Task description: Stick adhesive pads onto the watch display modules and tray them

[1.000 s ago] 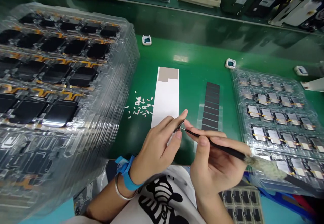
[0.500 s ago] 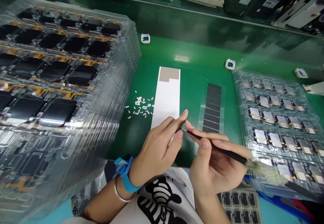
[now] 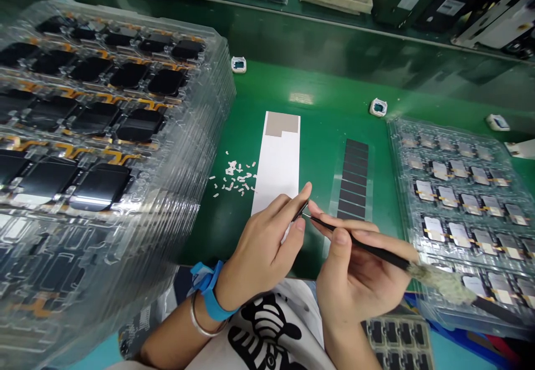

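In the head view, shows only a narrow edge of the small dark part (image 3: 300,212) — mostly hidden behind the fingers of the left hand (image 3: 263,247). Cannot tell its full shape, nor whether to read the pale patch between left thumb and fingers as part of it or as the white sheet (image 3: 278,172) beyond. Loses the near end of that sheet behind the same hand, and the near end of the strip of dark rectangles (image 3: 355,178) behind the right hand (image 3: 363,281). Cuts off the tall stack of clear trays (image 3: 204,130), left of the left hand, at the view's edge; likewise the tray of silvery parts (image 3: 403,194), right of the right hand.

Pinches the small dark part in the left hand, thumb and fingers nearly closed, just ahead of the right fingertips. Grips the black tool (image 3: 382,254) in the right hand like a pen, fingers closed along its shaft, with a pale fuzzy wrapping (image 3: 441,283) behind the hand. Points its thin tip at the small dark part — too fine to tell whether touching. Shows scattered white bits (image 3: 237,179) beyond the left hand, beside the white sheet. Wears a blue band (image 3: 211,292) on the left wrist.
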{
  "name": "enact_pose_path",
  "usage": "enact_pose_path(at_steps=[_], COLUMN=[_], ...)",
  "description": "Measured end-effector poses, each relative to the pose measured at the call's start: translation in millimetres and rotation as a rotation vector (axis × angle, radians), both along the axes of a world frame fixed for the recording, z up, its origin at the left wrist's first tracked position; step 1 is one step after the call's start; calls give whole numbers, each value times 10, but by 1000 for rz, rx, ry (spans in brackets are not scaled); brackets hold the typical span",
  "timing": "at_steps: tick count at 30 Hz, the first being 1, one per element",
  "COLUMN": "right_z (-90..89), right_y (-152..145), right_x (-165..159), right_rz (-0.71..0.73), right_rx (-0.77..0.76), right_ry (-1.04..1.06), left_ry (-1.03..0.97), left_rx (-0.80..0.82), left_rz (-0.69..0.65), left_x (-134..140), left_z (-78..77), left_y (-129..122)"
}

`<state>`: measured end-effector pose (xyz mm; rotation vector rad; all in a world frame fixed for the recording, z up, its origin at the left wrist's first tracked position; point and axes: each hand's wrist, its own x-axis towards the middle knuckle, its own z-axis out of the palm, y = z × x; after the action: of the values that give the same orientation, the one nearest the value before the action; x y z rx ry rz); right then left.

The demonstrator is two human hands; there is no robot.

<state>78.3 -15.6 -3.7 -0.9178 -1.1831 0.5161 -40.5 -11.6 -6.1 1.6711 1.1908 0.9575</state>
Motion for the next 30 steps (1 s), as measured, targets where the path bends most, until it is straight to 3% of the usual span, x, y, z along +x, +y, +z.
enact_pose_path(at_steps=[14,30], right_z=[-41,-34], right_y=[6,30], right_x=[21,45], right_rz=[16,44], right_rx=[35,97], right_ry=[1,-35], left_ry=[64,2], left_rx=[35,7], left_rz=[21,8], left_x=[14,4], left_z=[-12,8], left_y=[11,-11])
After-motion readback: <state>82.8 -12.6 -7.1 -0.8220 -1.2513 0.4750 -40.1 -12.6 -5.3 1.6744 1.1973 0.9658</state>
